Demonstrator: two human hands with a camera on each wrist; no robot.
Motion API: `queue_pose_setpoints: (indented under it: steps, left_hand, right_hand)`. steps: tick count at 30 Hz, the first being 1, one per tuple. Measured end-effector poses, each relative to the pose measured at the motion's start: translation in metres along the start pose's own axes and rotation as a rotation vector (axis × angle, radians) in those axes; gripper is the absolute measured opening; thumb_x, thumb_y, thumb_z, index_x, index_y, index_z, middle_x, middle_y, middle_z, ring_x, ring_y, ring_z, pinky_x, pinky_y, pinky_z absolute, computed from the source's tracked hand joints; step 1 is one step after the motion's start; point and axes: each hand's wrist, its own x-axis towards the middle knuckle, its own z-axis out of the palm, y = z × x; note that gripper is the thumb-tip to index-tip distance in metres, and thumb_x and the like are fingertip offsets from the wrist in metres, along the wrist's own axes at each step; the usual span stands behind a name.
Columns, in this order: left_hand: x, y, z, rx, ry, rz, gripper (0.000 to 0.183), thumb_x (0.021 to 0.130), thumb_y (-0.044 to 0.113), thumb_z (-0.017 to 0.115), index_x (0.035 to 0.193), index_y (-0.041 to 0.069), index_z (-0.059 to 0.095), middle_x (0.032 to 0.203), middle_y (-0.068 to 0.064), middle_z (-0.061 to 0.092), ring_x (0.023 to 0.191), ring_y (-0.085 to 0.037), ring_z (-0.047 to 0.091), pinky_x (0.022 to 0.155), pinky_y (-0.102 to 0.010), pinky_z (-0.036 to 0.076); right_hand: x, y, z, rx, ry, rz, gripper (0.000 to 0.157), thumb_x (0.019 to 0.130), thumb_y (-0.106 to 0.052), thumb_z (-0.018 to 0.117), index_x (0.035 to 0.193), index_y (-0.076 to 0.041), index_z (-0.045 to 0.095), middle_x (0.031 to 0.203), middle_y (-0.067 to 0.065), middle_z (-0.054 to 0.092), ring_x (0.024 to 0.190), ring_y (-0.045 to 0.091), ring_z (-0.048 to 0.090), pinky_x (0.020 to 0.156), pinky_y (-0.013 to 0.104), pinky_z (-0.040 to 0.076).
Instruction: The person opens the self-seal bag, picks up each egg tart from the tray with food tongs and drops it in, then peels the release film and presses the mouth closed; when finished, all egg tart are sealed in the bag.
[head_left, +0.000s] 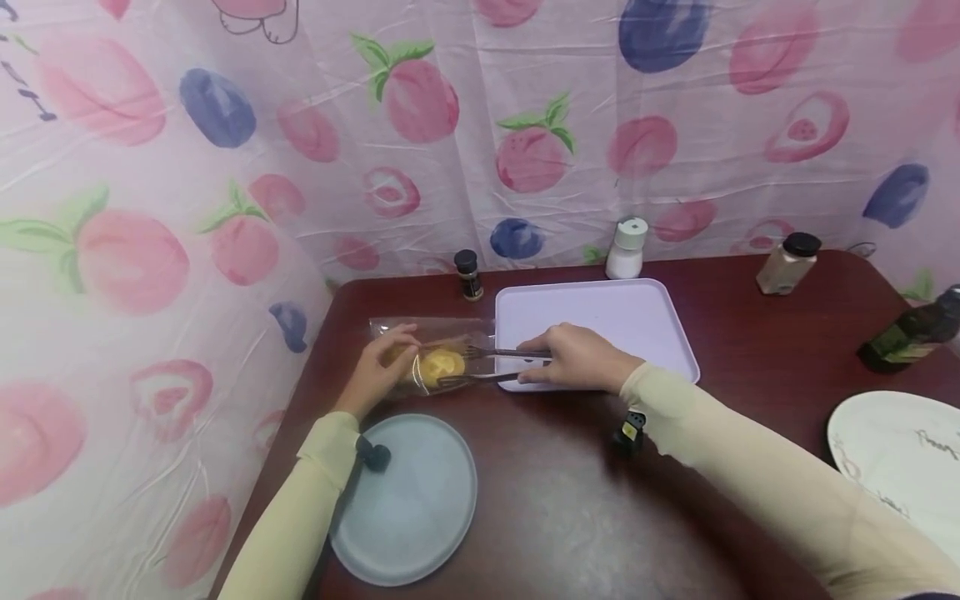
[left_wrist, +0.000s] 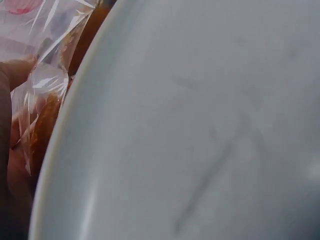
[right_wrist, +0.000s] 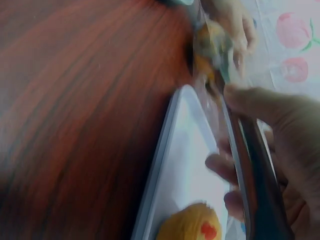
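In the head view my left hand (head_left: 371,375) pinches a clear plastic bag (head_left: 457,330) at the table's left side. A round yellow pastry (head_left: 444,365) lies in the bag's open part. My right hand (head_left: 581,358) grips metal tongs (head_left: 504,353), whose fork-like tips reach left to the pastry, one arm on each side. Whether the tips press on it I cannot tell. The left wrist view shows browned pastry (left_wrist: 46,130) behind the crinkled film. Below the right hand, another yellow pastry (right_wrist: 187,224) with a red mark sits on the pale lavender tray (head_left: 600,304).
A grey round plate (head_left: 412,500) lies close under the left wrist. Behind the tray stand a small black-capped jar (head_left: 468,277) and a white shaker (head_left: 626,250). To the right are a spice jar (head_left: 786,267), a dark bottle (head_left: 907,333) and a white plate (head_left: 900,442).
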Motion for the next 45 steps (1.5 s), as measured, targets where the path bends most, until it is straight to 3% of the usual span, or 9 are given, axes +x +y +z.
queue_pose_setpoints:
  steps: [7, 13, 17, 23, 27, 31, 36, 41, 45]
  left_hand:
    - [0.005, -0.025, 0.008, 0.012, -0.007, 0.045, 0.011, 0.09, 0.019, 0.068, 0.1, 0.014, 0.07, 0.138, -0.009, 0.056, 0.139, -0.028, 0.039, 0.119, -0.054, 0.02]
    - [0.006, -0.034, 0.011, 0.012, -0.006, 0.067, 0.012, 0.089, 0.029, 0.069, 0.1, 0.023, 0.07, 0.137, 0.0, 0.057, 0.138, -0.018, 0.04, 0.12, -0.05, 0.02]
    - [0.005, -0.032, 0.011, 0.014, 0.006, 0.049, 0.014, 0.089, 0.031, 0.068, 0.1, 0.022, 0.07, 0.137, -0.001, 0.057, 0.138, -0.017, 0.04, 0.12, -0.05, 0.019]
    - [0.002, -0.017, 0.01, -0.003, 0.009, 0.017, 0.014, 0.089, 0.022, 0.068, 0.101, 0.016, 0.07, 0.138, -0.007, 0.057, 0.139, -0.024, 0.039, 0.119, -0.053, 0.019]
    - [-0.001, 0.0, 0.007, -0.026, 0.015, 0.01, 0.016, 0.089, 0.014, 0.067, 0.103, 0.007, 0.069, 0.137, -0.014, 0.056, 0.137, -0.03, 0.041, 0.119, -0.053, 0.02]
    - [-0.004, 0.005, 0.002, -0.004, 0.025, 0.003, 0.018, 0.09, 0.012, 0.067, 0.105, 0.003, 0.068, 0.136, -0.016, 0.056, 0.135, -0.031, 0.044, 0.117, -0.051, 0.025]
    - [-0.005, 0.001, 0.001, -0.001, 0.012, -0.006, 0.019, 0.091, 0.014, 0.066, 0.106, 0.004, 0.068, 0.137, -0.016, 0.055, 0.136, -0.03, 0.042, 0.116, -0.051, 0.027]
    - [-0.007, -0.001, 0.0, -0.013, 0.023, 0.001, 0.018, 0.09, 0.015, 0.067, 0.105, 0.005, 0.069, 0.136, -0.017, 0.056, 0.136, -0.031, 0.041, 0.118, -0.052, 0.023]
    - [-0.007, 0.001, 0.0, 0.013, 0.04, 0.017, 0.016, 0.09, 0.016, 0.067, 0.104, 0.008, 0.07, 0.135, -0.015, 0.057, 0.136, -0.031, 0.042, 0.119, -0.051, 0.021]
  right_hand:
    - [-0.008, 0.013, -0.003, -0.01, -0.029, -0.064, 0.05, 0.078, -0.049, 0.075, 0.117, -0.02, 0.07, 0.089, -0.004, 0.074, 0.066, 0.009, 0.053, 0.068, 0.027, 0.049]
    - [-0.025, 0.023, -0.017, -0.018, 0.013, -0.01, 0.059, 0.074, -0.053, 0.076, 0.121, -0.018, 0.067, 0.073, -0.008, 0.066, 0.061, 0.006, 0.052, 0.063, 0.026, 0.048]
    - [-0.05, 0.042, -0.031, -0.028, 0.074, 0.024, 0.06, 0.073, -0.054, 0.077, 0.119, -0.018, 0.068, 0.07, -0.01, 0.065, 0.059, 0.004, 0.052, 0.057, 0.023, 0.044]
    - [-0.105, 0.078, -0.052, -0.067, 0.106, 0.153, 0.067, 0.073, -0.06, 0.073, 0.123, -0.017, 0.065, 0.089, -0.002, 0.073, 0.068, 0.006, 0.057, 0.057, 0.022, 0.045]
    - [-0.145, 0.099, -0.061, -0.11, 0.13, 0.238, 0.07, 0.073, -0.06, 0.073, 0.125, -0.014, 0.064, 0.078, -0.003, 0.068, 0.062, 0.008, 0.049, 0.055, 0.022, 0.039]
    - [-0.169, 0.112, -0.064, -0.13, 0.164, 0.252, 0.069, 0.073, -0.056, 0.076, 0.125, -0.013, 0.064, 0.079, -0.002, 0.069, 0.062, 0.008, 0.047, 0.056, 0.022, 0.039]
    - [-0.174, 0.112, -0.063, -0.106, 0.139, 0.233, 0.065, 0.076, -0.055, 0.074, 0.125, -0.015, 0.064, 0.072, -0.007, 0.066, 0.057, 0.005, 0.044, 0.054, 0.021, 0.036]
    - [-0.162, 0.101, -0.065, -0.149, 0.096, 0.217, 0.059, 0.078, -0.055, 0.072, 0.123, -0.017, 0.066, 0.057, -0.011, 0.05, 0.053, 0.004, 0.04, 0.052, 0.02, 0.034]
    - [-0.153, 0.092, -0.069, -0.186, 0.092, 0.173, 0.052, 0.081, -0.049, 0.072, 0.118, -0.013, 0.068, 0.055, -0.012, 0.051, 0.052, 0.002, 0.039, 0.05, 0.02, 0.033]
